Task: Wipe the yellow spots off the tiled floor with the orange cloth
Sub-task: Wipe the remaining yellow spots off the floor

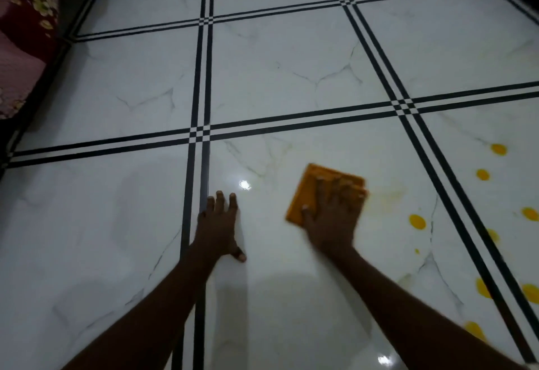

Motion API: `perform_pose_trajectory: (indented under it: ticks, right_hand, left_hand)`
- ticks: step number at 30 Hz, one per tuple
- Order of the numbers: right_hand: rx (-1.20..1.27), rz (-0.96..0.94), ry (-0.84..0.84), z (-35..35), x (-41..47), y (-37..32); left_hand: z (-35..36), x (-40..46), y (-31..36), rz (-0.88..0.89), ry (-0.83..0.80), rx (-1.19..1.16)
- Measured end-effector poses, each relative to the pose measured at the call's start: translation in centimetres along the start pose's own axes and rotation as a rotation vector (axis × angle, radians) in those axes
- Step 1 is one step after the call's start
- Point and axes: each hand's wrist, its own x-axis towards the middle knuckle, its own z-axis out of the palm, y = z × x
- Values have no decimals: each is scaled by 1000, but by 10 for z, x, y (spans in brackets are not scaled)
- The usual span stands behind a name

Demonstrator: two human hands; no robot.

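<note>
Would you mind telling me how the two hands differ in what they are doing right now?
The right hand lies flat on the orange cloth, pressing it to the tile; the left hand rests on the bare floor. The right is nearer the yellow spots; the left lies by the black tile border. Both have their fingers spread.

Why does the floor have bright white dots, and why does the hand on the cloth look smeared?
Head view: the dots are lamp glare on the glossy tiled floor; the room is dim. The right hand and orange cloth are motion-blurred, the left hand sharper. The wide lens bends the tile lines.
</note>
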Motion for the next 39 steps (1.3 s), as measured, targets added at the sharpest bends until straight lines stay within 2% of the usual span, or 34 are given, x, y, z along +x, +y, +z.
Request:
perform_pose_trajectory:
  ticks: [2, 4, 6, 9, 11, 12, 13, 15, 16, 18, 19, 22, 24, 26, 28, 31, 33, 36, 39]
  right_hand:
    - [26, -253, -75, 11, 5, -26]
    - [12, -325, -145, 13, 45, -12]
    - [-26, -174, -88, 12, 84, 32]
    - [-38, 84, 5, -3, 91, 112]
    - [-19, 217, 65, -13, 43, 119]
    - [-28, 239, 92, -8, 13, 96]
    - [-38, 232, 58, -14, -5, 85]
    - [46, 21, -26, -4, -25, 30]
    - [21, -84, -34, -7, -13, 27]
    - [-7, -135, -112, -12, 32, 39]
    - [-19, -82, -129, -14, 50, 55]
    - [-50, 194, -29, -22, 56, 128]
    - [2, 340, 16, -37, 13, 156]
    - [-9, 423, 33, -45, -46, 139]
    - [-13, 318, 5, -40, -82, 104]
    - [-32, 34, -56, -32, -43, 106]
    - [-66, 103, -71, -35, -11, 151]
    - [-54, 322, 45, -47, -42, 203]
    - [-32, 294, 49, -51, -122, 166]
  left_hand:
    - [-10, 7, 17, 23, 40, -46]
    - [-10, 20, 44, 129, 103, -77]
    - [-3, 29, 64, 196, 140, -99]
    - [16, 39, 57, 181, 172, -136]
    - [21, 38, 49, 177, 200, -119]
    - [23, 37, 40, 170, 188, -98]
    - [16, 40, 51, 159, 175, -119]
    - [13, 36, 43, 114, 169, -90]
    - [9, 37, 54, 126, 141, -89]
    - [4, 39, 63, 133, 104, -66]
    - [3, 39, 67, 134, 92, -56]
    - [2, 42, 70, 123, 86, -12]
    - [0, 42, 71, 125, 68, -1]
    - [-1, 41, 74, 120, 64, -3]
    - [-5, 40, 78, 111, 50, 10]
    - [-9, 38, 78, 93, 44, 48]
    - [-9, 38, 78, 89, 40, 61]
    - [-9, 37, 83, 90, 50, 81]
    - [-3, 22, 95, 112, 113, 111]
